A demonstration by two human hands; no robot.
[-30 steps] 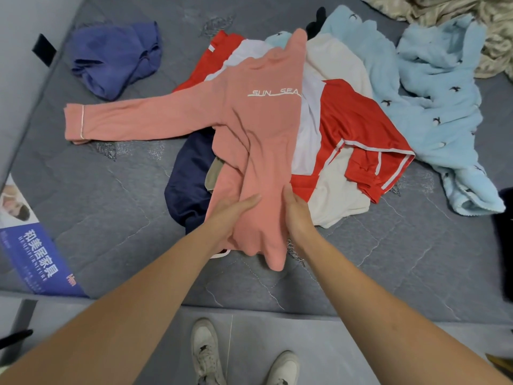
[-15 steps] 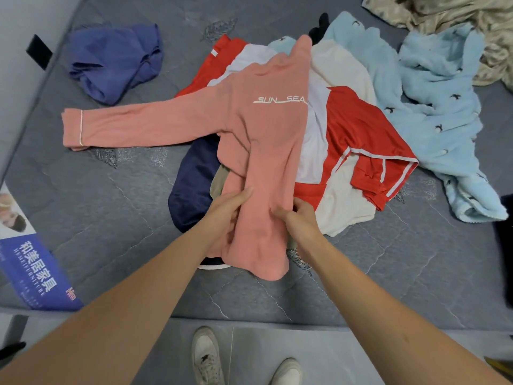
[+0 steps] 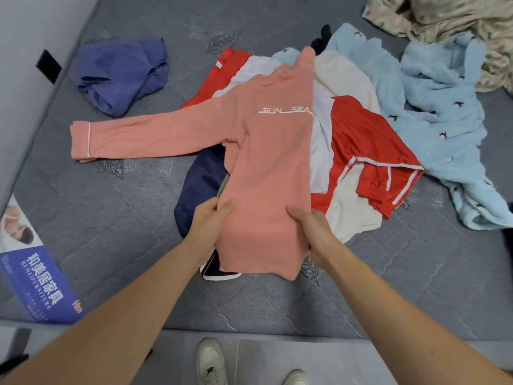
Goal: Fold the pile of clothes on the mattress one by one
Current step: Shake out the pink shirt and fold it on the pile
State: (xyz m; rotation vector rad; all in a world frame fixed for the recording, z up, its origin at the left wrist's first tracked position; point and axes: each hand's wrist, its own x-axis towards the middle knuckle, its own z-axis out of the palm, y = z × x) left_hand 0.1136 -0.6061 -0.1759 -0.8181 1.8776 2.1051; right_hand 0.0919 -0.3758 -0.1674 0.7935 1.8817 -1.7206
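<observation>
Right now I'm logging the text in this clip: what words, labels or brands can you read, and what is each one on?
"SUN SEA": white letters on the pink long-sleeved top held by both hands.
"和美居家具": large white characters on the blue printed label at the mattress's near-left corner.
Small white lines under those characters: too small to read.
Small reddish word at the label's lower right: blurred, unreadable.

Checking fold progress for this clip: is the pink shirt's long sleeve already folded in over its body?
No. The pink shirt's sleeve lies stretched out flat across the mattress, away from its body.
</observation>
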